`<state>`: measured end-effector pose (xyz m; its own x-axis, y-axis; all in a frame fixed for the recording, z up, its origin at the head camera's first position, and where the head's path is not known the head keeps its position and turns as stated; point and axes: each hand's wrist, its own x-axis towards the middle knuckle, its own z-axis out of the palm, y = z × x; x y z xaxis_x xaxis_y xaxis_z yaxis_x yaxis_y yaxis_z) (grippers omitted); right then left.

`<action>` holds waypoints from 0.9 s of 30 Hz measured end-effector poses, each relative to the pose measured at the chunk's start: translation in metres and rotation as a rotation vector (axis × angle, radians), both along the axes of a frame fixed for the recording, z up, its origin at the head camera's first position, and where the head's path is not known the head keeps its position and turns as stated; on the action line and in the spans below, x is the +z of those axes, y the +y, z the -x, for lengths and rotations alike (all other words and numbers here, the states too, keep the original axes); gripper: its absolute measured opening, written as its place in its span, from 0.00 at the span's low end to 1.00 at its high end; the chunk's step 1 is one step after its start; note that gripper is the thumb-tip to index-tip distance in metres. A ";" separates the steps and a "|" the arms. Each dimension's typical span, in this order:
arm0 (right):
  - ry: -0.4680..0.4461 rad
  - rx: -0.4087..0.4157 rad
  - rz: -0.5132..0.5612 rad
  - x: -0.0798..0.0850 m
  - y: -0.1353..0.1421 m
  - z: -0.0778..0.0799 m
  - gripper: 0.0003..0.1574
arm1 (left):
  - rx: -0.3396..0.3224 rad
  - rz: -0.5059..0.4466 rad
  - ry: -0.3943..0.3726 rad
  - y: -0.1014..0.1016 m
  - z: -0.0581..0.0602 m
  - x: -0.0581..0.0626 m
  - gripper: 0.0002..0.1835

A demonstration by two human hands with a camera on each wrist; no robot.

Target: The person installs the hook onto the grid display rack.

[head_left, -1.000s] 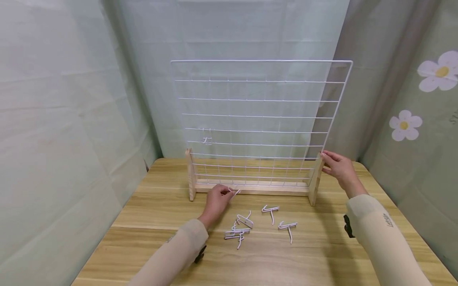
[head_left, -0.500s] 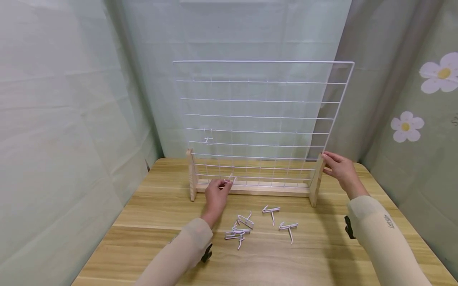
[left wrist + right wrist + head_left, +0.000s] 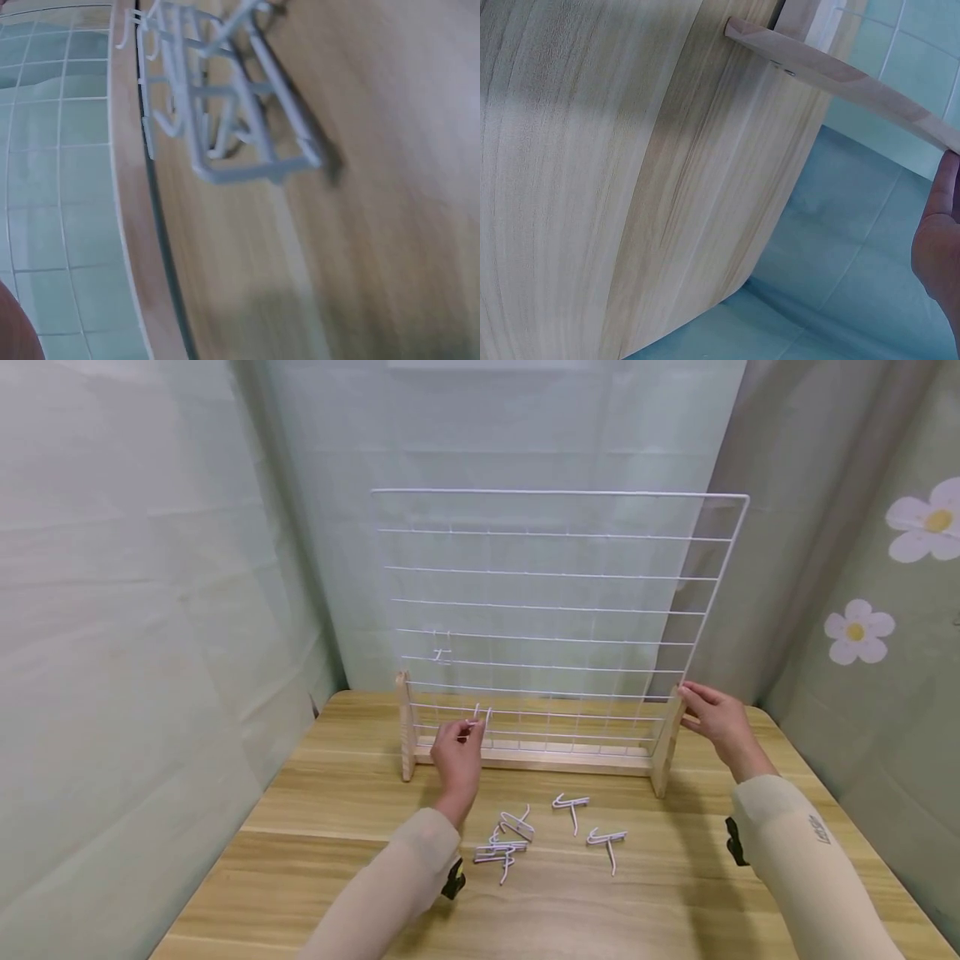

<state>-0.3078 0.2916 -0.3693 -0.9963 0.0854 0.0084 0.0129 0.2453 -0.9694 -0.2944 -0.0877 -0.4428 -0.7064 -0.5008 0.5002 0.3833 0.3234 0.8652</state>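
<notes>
Hook (image 3: 489,717) pinched in left fingers (image 3: 473,742), jutting above them.

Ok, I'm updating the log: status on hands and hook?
Left hand pinching white hook low at wire grid, seating unclear. Right hand holding right wooden upright. Loose hooks on table, clear of both hands.

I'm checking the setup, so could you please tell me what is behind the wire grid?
Through the wire grid, pale cloth shows, with tabletop lower down. Whatever lies behind the left hand and wooden crossbar is covered.
</notes>
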 end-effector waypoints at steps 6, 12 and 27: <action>0.012 0.008 0.036 -0.002 0.003 0.002 0.43 | 0.050 -0.049 0.030 0.005 0.005 0.005 0.05; 0.022 0.012 0.043 -0.003 0.003 0.002 0.44 | 0.103 -0.112 0.089 0.013 0.006 0.018 0.05; 0.013 0.016 0.031 0.000 0.002 -0.001 0.43 | 0.143 -0.232 0.198 0.032 0.019 0.059 0.05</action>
<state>-0.3067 0.2933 -0.3693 -0.9974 0.0697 0.0194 -0.0040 0.2154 -0.9765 -0.3134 -0.0553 -0.3835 -0.5214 -0.7041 0.4821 0.5167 0.1891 0.8350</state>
